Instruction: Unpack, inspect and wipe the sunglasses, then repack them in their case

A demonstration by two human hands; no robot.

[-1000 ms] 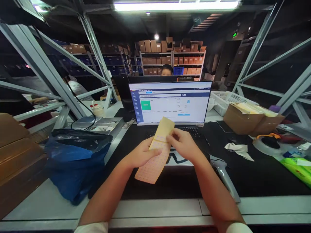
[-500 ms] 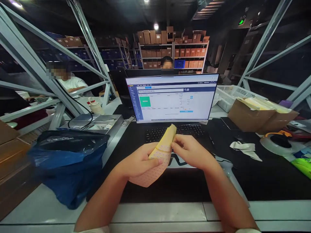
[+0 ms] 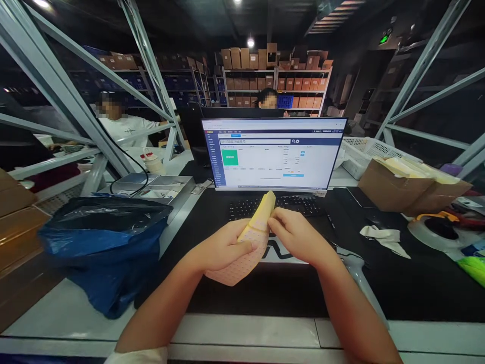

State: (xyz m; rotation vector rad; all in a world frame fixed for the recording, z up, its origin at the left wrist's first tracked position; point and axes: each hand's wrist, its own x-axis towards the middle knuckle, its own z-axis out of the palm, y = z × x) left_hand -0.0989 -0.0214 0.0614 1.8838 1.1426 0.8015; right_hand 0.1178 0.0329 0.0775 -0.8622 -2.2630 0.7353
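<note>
Yellow sheet (image 3: pixel 259 233) partly behind left hand (image 3: pixel 226 247)

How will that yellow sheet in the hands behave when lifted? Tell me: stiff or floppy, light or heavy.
The yellow sheet is probably floppy: it curls in the left hand. It is likely light for its size, since it looks thin like paper. It may bend most easily at the line visible across it.

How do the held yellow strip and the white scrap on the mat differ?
The yellow strip carries rows of small marks; the white scrap shows none. The strip is in the left hand, whereas the scrap lies on the black mat. The strip curves smoothly; the scrap is crumpled. Both look thin.
</note>
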